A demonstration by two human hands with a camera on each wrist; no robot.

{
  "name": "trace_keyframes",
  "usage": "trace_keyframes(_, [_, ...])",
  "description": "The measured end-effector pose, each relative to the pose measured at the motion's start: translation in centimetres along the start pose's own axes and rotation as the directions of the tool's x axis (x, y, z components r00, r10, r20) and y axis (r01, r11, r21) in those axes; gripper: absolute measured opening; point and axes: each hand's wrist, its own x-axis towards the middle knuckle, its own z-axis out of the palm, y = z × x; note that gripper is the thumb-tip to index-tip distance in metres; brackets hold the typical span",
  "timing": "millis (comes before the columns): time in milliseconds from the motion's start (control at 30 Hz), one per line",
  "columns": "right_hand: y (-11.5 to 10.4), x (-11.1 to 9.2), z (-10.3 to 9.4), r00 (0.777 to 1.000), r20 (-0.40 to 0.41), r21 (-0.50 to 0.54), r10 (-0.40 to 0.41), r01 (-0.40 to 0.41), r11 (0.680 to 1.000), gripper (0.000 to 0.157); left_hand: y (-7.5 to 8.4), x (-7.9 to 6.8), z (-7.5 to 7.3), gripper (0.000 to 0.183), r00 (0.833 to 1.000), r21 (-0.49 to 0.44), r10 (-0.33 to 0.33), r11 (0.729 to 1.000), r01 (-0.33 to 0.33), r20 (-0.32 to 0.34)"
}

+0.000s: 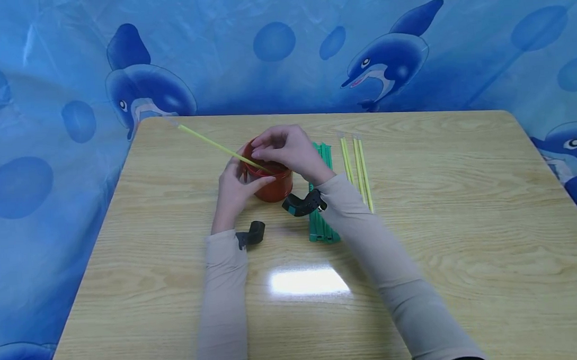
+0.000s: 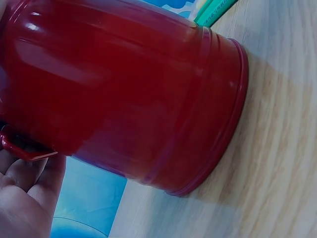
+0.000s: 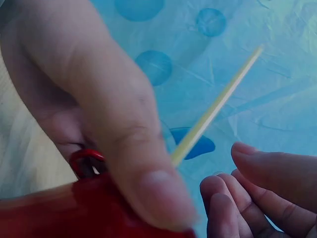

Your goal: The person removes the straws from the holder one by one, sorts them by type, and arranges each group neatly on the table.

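A red mug point(image 1: 274, 190) with a small side handle point(image 2: 29, 148) stands on the table. My left hand point(image 1: 232, 190) grips it from the left, fingers by the handle and thumb point(image 3: 158, 193) over the rim. One thin yellow stick point(image 1: 211, 142) leans in the mug, its lower end inside and its upper end pointing up to the left. Above the mug's mouth is my right hand point(image 1: 289, 148), fingers bent loosely. In the right wrist view, the right hand point(image 3: 262, 198) shows its thumb and fingertips apart, beside the stick point(image 3: 213, 114), with nothing seen between them.
Several long green strips point(image 1: 322, 226) lie right of the mug, partly under my right forearm. Further right lie several more yellow sticks point(image 1: 359, 167) with clear tips. A blue dolphin-print sheet point(image 1: 275, 85) hangs behind the wooden table point(image 1: 462, 221).
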Motion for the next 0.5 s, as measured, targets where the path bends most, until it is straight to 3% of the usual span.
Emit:
trace_keyframes(300, [0.31, 0.23, 0.58, 1.000, -0.005, -0.129, -0.017, 0.016, 0.992, 0.017, 0.15, -0.05, 0.07, 0.074, 1.000, 0.012, 0.021, 1.000, -0.021, 0.006])
trace_keyframes(500, [0.38, 0.22, 1.02, 0.999, 0.007, -0.202, -0.035, 0.036, 0.979, 0.016, 0.13, -0.08, 0.00, 0.074, 1.000, 0.016, 0.001, 1.000, -0.001, 0.000])
